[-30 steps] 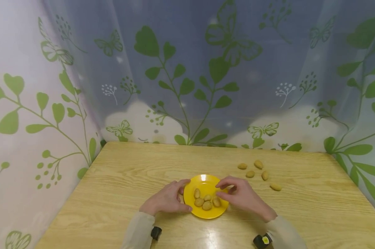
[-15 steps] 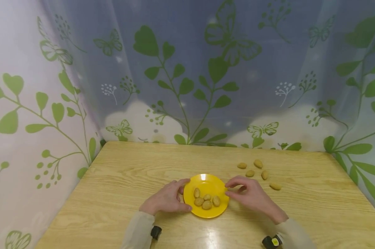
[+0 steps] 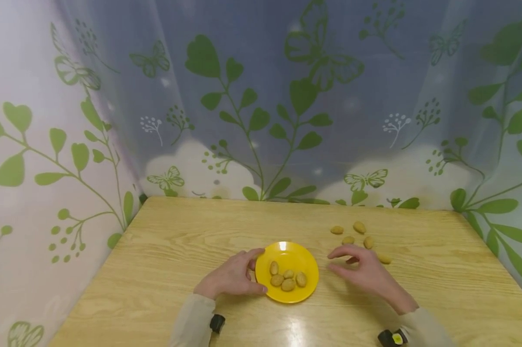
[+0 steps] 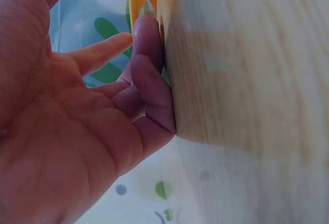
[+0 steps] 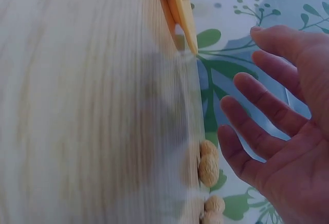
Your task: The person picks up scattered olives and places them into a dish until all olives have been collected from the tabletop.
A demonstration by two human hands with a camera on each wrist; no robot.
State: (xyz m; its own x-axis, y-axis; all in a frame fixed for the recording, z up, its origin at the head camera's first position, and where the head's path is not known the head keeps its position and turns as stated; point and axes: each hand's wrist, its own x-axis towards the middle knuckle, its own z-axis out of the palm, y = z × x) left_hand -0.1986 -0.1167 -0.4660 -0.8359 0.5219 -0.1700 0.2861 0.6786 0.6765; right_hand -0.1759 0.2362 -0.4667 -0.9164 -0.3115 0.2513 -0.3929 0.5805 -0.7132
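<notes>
"What has just changed?"

"The right hand [image 3: 367,272] has moved off the plate [image 3: 309,262] to its right over the past second. Its fingers are parted and loosely bent, holding nothing."

"And what does that mean for the work?"

"The right hand stands free between two groups: five peanuts [image 3: 288,285] on the plate and five loose peanuts [image 3: 359,227] toward the back right corner of the counter [image 3: 178,231]. The left hand [image 3: 232,274] grips the plate's left rim, well in from the counter's back edge."

"Which way do they point?"

"On the plate, the leftmost and rightmost lie with long axes roughly toward the back edge. Of the loose ones, the leftmost lies nearly parallel to that edge; the rightmost slants slightly, its right end nearer the front."
</notes>
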